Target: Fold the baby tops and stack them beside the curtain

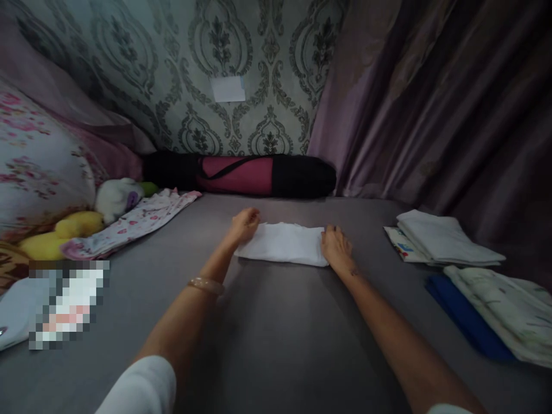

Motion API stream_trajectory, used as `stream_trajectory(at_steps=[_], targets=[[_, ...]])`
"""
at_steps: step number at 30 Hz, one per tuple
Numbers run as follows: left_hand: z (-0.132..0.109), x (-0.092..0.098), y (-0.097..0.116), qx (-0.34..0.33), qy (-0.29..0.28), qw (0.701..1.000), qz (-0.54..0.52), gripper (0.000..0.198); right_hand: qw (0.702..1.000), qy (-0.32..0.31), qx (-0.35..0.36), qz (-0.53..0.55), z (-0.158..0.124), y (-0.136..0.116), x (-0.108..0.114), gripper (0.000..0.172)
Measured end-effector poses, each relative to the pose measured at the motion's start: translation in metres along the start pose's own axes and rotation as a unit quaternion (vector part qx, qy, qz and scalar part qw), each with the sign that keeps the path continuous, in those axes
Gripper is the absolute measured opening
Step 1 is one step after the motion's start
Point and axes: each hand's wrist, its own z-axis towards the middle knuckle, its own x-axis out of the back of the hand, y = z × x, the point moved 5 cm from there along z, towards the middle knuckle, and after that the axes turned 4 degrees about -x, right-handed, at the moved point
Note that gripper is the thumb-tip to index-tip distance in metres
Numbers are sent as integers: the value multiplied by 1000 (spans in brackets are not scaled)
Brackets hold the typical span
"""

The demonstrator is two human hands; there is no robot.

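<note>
A white cloth [284,244], folded into a flat strip, lies on the grey sheet [276,345] in front of me. At its left end is my left hand [246,223], its fingers curled in and closed at the cloth's upper corner. My right hand [336,246] rests at the right end, fingers bent over the edge and closed on the cloth. A pale bangle circles my left wrist.
Folded white cloths [448,237], a blue cloth [466,316] and a patterned cloth [513,310] lie at right. Plush toys [81,224] and a printed cloth [138,223] are at left. A black and pink bag [237,175] lies along the wall.
</note>
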Motion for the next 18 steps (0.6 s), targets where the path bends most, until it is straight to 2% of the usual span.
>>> stream_trajectory(at_steps=[3, 6, 8, 10, 13, 18], targets=[[-17, 23, -40, 105, 40, 993, -22, 26, 995, -25, 100, -14, 0, -33, -9, 32], [-36, 23, -60, 167, 21, 985, -40, 23, 978, -95, 185, -15, -8, -77, -34, 40], [-45, 16, -62, 190, 4, 980, -59, 23, 972, -124, 200, -25, -15, -99, -51, 45], [-50, 9, -60, 198, 4, 978, -73, 24, 972, -135, 188, -49, -23, -111, -65, 50], [-53, 2, -55, 197, 5, 975, -100, 25, 973, -129, 173, -82, -32, -115, -75, 56], [-55, -7, -51, 182, 15, 973, -143, 23, 971, -111, 178, -119, -37, -112, -79, 58]])
